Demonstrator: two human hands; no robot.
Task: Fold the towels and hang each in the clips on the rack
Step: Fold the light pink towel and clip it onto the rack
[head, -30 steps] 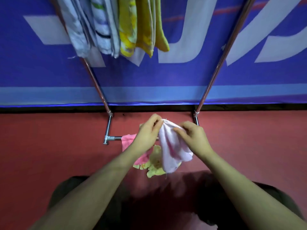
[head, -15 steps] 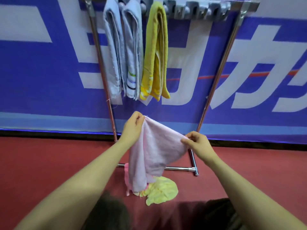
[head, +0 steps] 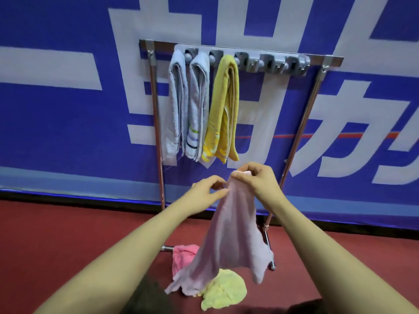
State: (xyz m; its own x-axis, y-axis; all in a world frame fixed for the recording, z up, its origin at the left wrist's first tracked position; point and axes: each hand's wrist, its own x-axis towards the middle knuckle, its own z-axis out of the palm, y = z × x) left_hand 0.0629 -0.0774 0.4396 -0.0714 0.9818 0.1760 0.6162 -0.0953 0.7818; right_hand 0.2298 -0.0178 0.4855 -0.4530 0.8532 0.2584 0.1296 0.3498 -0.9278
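Observation:
A pale pink towel (head: 229,241) hangs in the air in front of the rack. My right hand (head: 256,180) pinches its top corner. My left hand (head: 205,189) pinches the towel's upper edge just beside and below it. The metal rack (head: 156,123) carries a grey clip strip (head: 272,63) on its top bar. Two grey towels (head: 179,105) and a mustard yellow towel (head: 224,107) hang folded from the left clips. The clips to the right hold nothing. On the floor lie a bright pink towel (head: 182,257) and a light yellow towel (head: 224,291).
A blue banner with large white characters (head: 68,109) forms the wall behind the rack. The floor (head: 56,234) is red. The rack's base bar (head: 269,248) lies on the floor near the loose towels.
My view rose from the floor to the whole rack. Both hands lifted the pale pink towel off the pile, spread it, then came together at its top edge.

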